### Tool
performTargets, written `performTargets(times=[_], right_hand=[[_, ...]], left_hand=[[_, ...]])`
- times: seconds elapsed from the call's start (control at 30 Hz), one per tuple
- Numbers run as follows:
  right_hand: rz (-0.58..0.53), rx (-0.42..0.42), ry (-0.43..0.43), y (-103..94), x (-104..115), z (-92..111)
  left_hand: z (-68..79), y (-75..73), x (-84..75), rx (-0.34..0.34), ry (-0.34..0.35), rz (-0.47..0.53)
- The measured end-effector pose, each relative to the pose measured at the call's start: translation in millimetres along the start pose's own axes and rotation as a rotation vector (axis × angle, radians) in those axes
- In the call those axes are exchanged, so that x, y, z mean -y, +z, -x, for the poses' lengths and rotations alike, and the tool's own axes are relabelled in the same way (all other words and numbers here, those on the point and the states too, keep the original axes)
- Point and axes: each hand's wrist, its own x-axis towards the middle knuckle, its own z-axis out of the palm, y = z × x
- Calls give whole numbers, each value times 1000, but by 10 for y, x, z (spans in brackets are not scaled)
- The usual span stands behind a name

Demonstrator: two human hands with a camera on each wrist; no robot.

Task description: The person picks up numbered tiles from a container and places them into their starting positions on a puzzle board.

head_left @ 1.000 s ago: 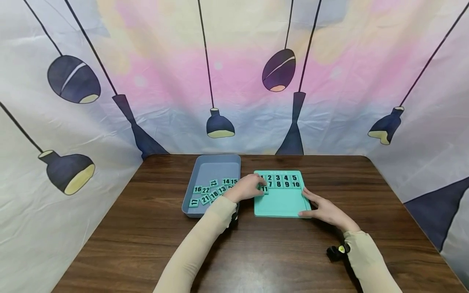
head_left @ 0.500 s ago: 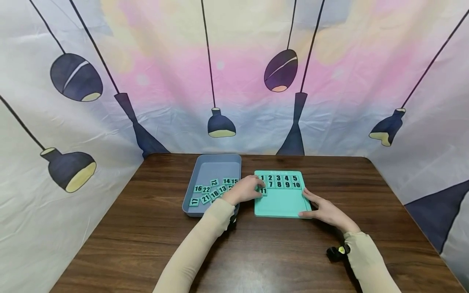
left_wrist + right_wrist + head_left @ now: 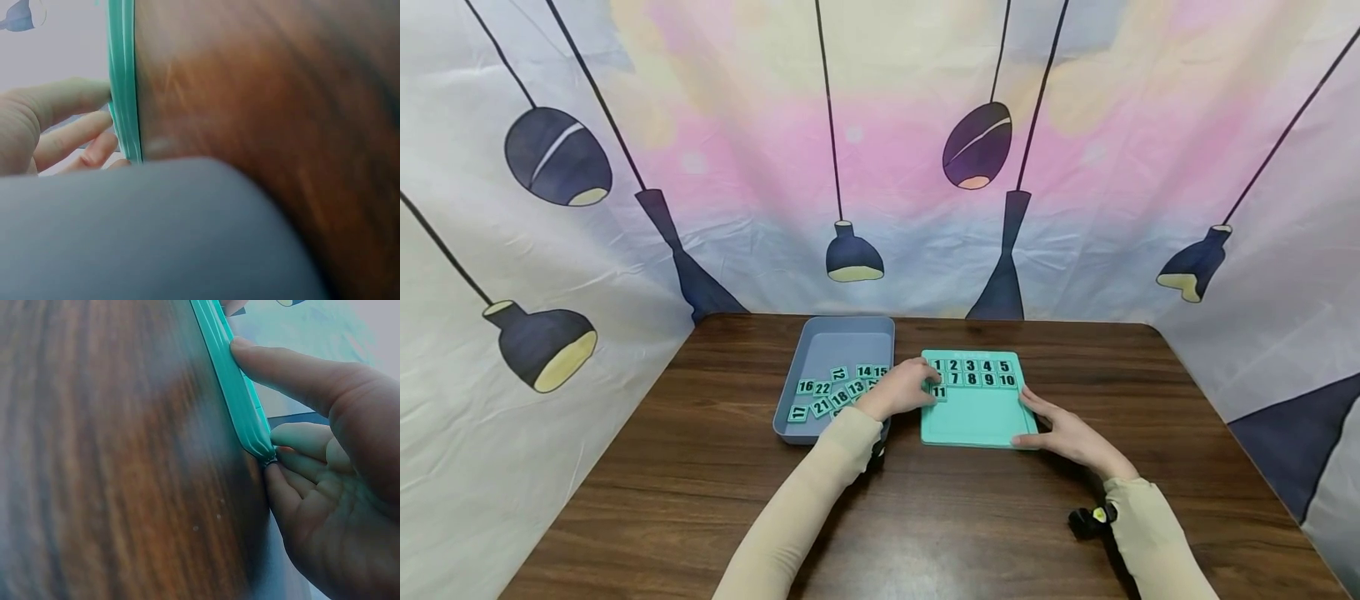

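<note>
On the table lies a turquoise number board (image 3: pixel 973 423) with tiles 1 to 5 (image 3: pixel 970 366) in its top row and tiles up to 10 beneath. My left hand (image 3: pixel 901 390) reaches over its left edge, thumb and forefinger at the number 11 tile (image 3: pixel 940 393), which lies flat starting the third row. The hand covers the left end of the second row. My right hand (image 3: pixel 1071 433) holds the near right corner, thumb on the near edge and fingers along the right side; the right wrist view shows this thumb (image 3: pixel 281 365) against the board's rim (image 3: pixel 228 381).
Left of the board stands a blue-grey tray (image 3: pixel 850 342) holding several loose number tiles (image 3: pixel 822 407), some turned sideways. My left forearm (image 3: pixel 820 492) crosses in front of its near right corner. A lamp-patterned cloth (image 3: pixel 917 250) hangs behind the wooden table (image 3: pixel 925 525).
The number 11 tile has shifted slightly down and left into line under the second row, with my left fingers at it. My right hand has stayed at the board's corner.
</note>
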Motion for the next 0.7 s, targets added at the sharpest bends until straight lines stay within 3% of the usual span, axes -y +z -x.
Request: performTargets(times=[0.47, 0.7], right_hand=[[17, 8, 1, 6, 19, -7], [37, 22, -2, -2, 50, -26]], left_hand=[[17, 11, -30, -16, -15, 4], [-12, -157, -146, -21, 28, 44]])
